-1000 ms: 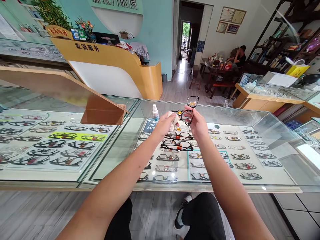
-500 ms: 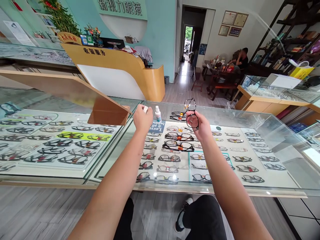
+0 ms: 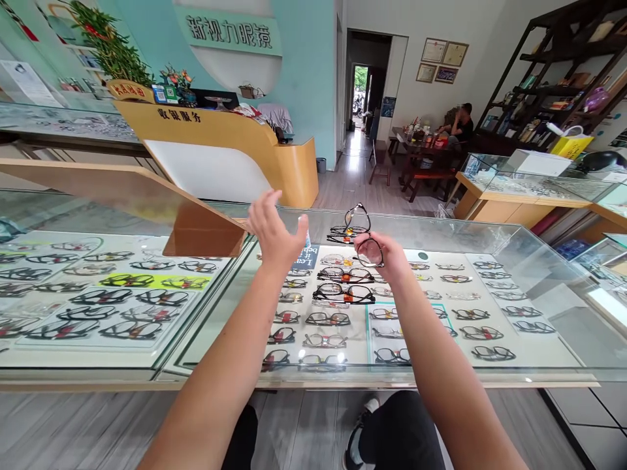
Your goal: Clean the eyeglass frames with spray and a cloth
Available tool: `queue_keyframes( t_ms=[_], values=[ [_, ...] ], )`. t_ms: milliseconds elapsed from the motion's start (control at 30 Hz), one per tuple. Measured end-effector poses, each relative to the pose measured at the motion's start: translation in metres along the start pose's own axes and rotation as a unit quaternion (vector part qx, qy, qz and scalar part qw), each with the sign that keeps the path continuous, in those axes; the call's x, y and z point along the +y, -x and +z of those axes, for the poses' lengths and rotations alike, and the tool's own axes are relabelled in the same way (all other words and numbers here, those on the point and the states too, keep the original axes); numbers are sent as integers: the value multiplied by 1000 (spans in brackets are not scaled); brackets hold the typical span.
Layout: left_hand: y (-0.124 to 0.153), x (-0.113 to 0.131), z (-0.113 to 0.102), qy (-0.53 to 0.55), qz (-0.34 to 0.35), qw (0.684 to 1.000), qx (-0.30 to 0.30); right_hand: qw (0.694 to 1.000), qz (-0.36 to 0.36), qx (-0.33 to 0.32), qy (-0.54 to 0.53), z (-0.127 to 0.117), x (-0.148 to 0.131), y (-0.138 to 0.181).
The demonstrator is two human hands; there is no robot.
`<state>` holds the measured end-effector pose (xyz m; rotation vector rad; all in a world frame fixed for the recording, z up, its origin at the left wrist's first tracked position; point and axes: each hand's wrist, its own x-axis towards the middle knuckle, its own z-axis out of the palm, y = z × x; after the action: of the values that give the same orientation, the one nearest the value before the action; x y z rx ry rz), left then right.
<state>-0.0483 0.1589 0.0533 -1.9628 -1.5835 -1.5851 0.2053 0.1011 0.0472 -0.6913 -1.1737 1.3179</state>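
My right hand (image 3: 390,258) grips a pair of dark-rimmed eyeglasses (image 3: 369,252) by one lens side, tilted above the glass counter. Fingers spread and thumb apart, my left hand (image 3: 273,234) is raised over the counter to the left. Behind its thumb stands a small white spray bottle (image 3: 308,240), mostly hidden. Beyond the held glasses another dark pair (image 3: 337,234) rests on the counter top. Nearer to me, black eyeglasses with orange tags (image 3: 344,294) also lie on the glass.
The glass display counter (image 3: 210,339) holds rows of eyeglasses. A tilted brown-framed mirror or board (image 3: 206,232) stands on the left. Past the counter are a yellow reception desk (image 3: 296,173), another display case (image 3: 519,202) and a seated person (image 3: 460,124) at a table.
My left hand has opened from a closed grip on a small white thing, which I cannot make out now. The eyeglasses in my right hand have moved slightly down and left and turned.
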Motion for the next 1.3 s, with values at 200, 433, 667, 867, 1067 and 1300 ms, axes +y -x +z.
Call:
queue_keyframes(
  t_ms=[200,433,667,867,1067,1300],
  values=[
    [13,29,0,124,183,962,-160,990,-3,-79,118,-5,2,-3],
    [15,39,-3,203,171,934,-239,986,17,-117,114,-6,-4,-1],
    [13,43,-10,214,170,933,-232,985,16,-129,116,-5,-10,1],
    [15,42,-10,225,186,935,-200,985,-29,-101,134,-5,-9,2],
    [17,42,-9,226,93,961,-132,985,-115,68,110,-6,-6,1],
    [18,32,4,248,-26,967,-46,929,-226,124,264,14,-1,14]
  ],
)
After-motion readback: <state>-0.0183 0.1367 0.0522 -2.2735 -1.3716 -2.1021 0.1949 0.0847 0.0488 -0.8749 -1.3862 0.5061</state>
